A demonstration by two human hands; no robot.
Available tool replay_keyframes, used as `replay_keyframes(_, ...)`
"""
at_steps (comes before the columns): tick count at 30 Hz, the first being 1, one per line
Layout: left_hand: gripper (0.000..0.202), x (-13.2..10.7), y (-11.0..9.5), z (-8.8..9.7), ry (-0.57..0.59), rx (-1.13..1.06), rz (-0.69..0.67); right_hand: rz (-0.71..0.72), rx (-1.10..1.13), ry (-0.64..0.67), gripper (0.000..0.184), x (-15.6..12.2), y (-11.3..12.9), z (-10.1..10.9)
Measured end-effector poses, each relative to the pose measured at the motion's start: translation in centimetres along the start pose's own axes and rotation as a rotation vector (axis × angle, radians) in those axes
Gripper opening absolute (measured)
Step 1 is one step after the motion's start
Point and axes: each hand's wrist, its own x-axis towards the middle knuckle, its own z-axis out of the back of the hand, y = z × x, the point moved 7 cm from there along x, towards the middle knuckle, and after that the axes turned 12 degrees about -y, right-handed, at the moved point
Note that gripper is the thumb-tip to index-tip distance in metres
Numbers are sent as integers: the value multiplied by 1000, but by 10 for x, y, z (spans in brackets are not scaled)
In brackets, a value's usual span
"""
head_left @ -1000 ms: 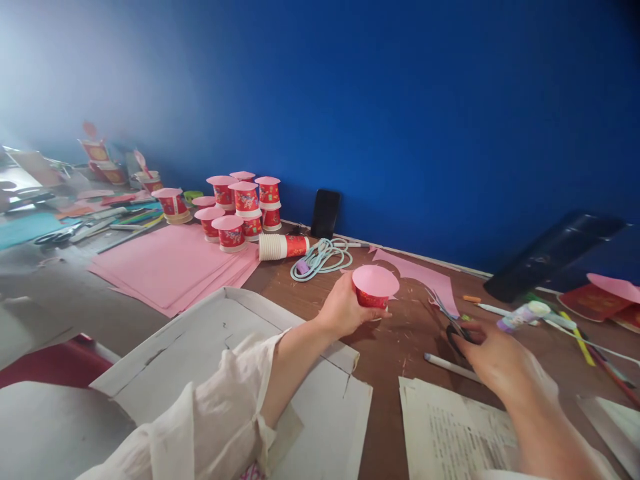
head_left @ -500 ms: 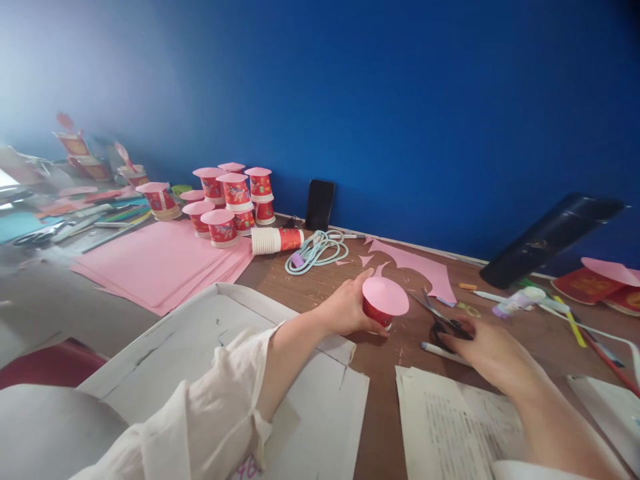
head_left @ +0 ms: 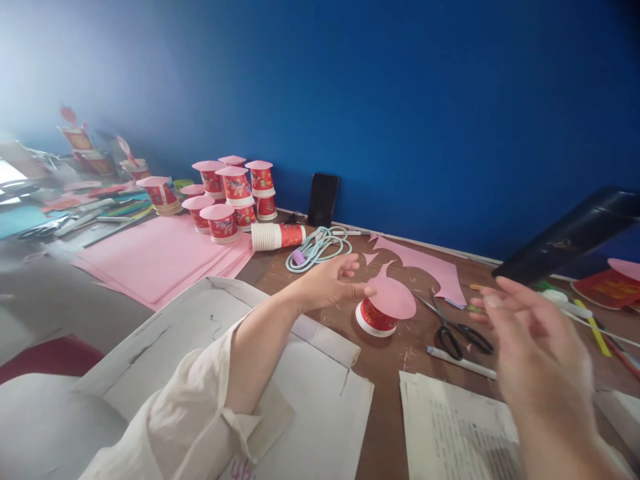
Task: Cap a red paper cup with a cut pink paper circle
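An upside-down red paper cup (head_left: 378, 316) stands on the brown table, topped by a pink paper disc (head_left: 394, 298). My left hand (head_left: 333, 283) is beside it with fingers apart, its thumb at the disc's left edge. Raised over the table's right side, my right hand (head_left: 537, 347) holds nothing and its fingers are spread. Black-handled scissors (head_left: 453, 331) lie with blades parted between the cup and my right hand. A white marker (head_left: 463, 363) rests just in front of them.
Pink-topped red cups (head_left: 235, 187) are stacked behind pink paper sheets (head_left: 165, 257). A nested cup stack (head_left: 277, 236), coiled pale cable (head_left: 323, 249) and phone (head_left: 323, 199) line the wall. Right are a pink offcut (head_left: 425, 261) and black cylinder (head_left: 570, 227); printed pages (head_left: 450, 420) lie in front.
My left hand has let go of the cup and drawn back left. My right hand has left the scissors on the table and moved up and right.
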Motion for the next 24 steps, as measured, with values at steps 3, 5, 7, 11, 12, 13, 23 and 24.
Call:
replay_keyframes(3,81,2,-1,-7,-116,-63,-3,-144,349,107,66,-25,18,-34)
replay_keyframes(5,79,2,0,-18,-111,-97,-11,-177,387,211,72,-39,27,-55)
replay_keyframes(7,87,1,3,-26,-100,-142,15,-211,388,280,78,-47,31,-68)
replay_keyframes(11,99,-5,6,-32,-68,-220,118,-275,336,343,85,-52,32,-75)
replay_keyframes(12,98,-6,6,-33,-63,-238,136,-283,318,341,86,-52,32,-74)
replay_keyframes(13,97,-8,5,-33,-57,-255,151,-292,308,337,87,-52,32,-74)
replay_keyframes(23,91,-9,7,-39,-47,-305,184,-326,293,312,84,-52,27,-74)
replay_keyframes(24,90,-9,7,-39,-48,-297,186,-326,287,311,84,-52,27,-74)
